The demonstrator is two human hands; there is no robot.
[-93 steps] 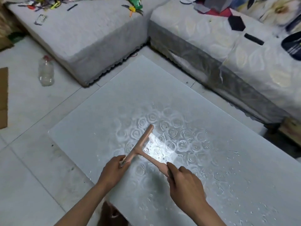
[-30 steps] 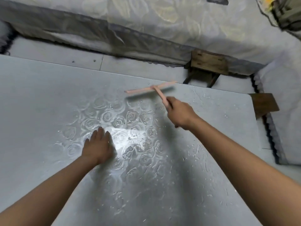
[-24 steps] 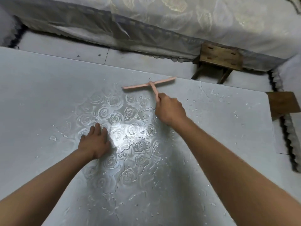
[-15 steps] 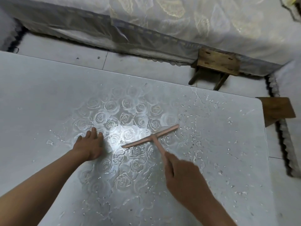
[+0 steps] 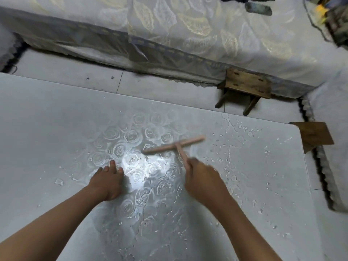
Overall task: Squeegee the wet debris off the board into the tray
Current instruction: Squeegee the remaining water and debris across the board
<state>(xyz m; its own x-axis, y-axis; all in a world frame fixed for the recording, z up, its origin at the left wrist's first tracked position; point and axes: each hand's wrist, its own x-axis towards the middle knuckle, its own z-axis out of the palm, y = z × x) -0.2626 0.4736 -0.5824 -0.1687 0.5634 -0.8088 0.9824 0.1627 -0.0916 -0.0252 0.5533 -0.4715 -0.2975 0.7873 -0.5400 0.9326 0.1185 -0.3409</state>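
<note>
1. the pink squeegee was gripped by its handle in the right hand, over the wet board.
2. the left hand was laid flat, fingers straight, on the board.

Wet rose-patterned board lies on tiled floor.

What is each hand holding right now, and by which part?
The right hand grips the squeegee by the near end of its handle. The left hand holds nothing; it rests flat on the board.
</note>
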